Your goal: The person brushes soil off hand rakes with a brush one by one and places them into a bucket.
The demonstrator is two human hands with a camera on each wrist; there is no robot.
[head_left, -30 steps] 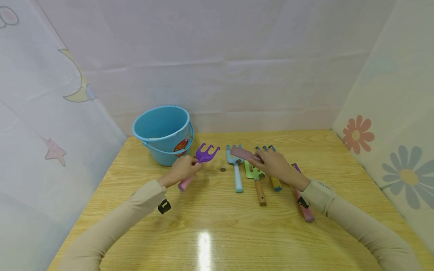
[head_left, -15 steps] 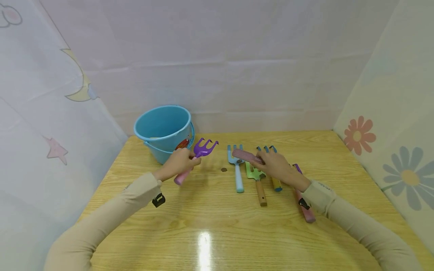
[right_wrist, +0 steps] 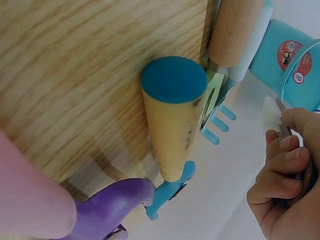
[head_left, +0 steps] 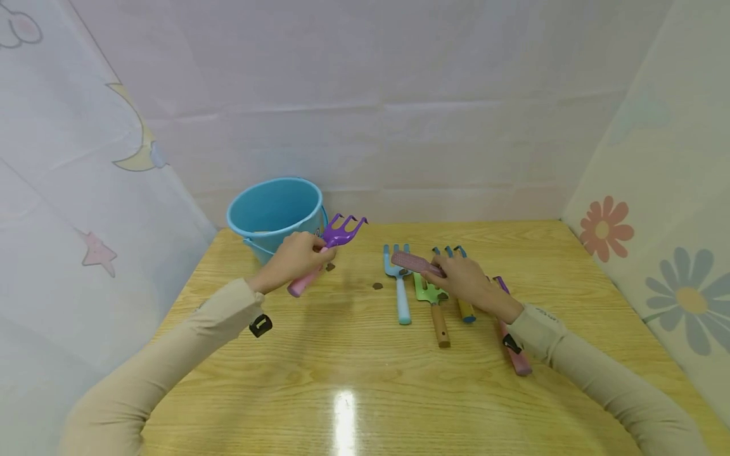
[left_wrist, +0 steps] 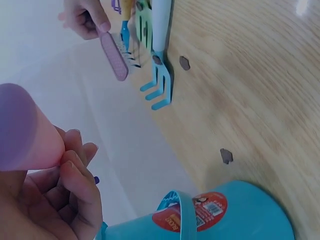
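My left hand (head_left: pixel 296 256) grips the pink handle of a purple three-pronged hand rake (head_left: pixel 339 235). It is held up beside the blue bucket (head_left: pixel 268 243), prongs pointing away from me. In my right hand (head_left: pixel 467 282) is a pink brush (head_left: pixel 413 261); pale bristles (right_wrist: pixel 271 116) show in the right wrist view. The brush hovers over a light blue hand fork (head_left: pixel 402 304) and a green fork (head_left: pixel 440 326) with a wooden handle. Beneath the right hand lies a blue rake (head_left: pixel 466 310) with a yellow handle, partly hidden.
Another pink-handled purple rake (head_left: pixel 518 358) lies under the right forearm. Brown flakes sit on the wooden table (head_left: pixel 388 380), one flake (head_left: pixel 377 286) between bucket and forks. More lie on the light blue and green forks. A cloth wall (head_left: pixel 399 158) stands behind.
The left hand has lifted the purple rake and moved it leftward and away from me, toward the bucket. A brown flake near the bucket is now uncovered. The right hand with the brush stays nearly still.
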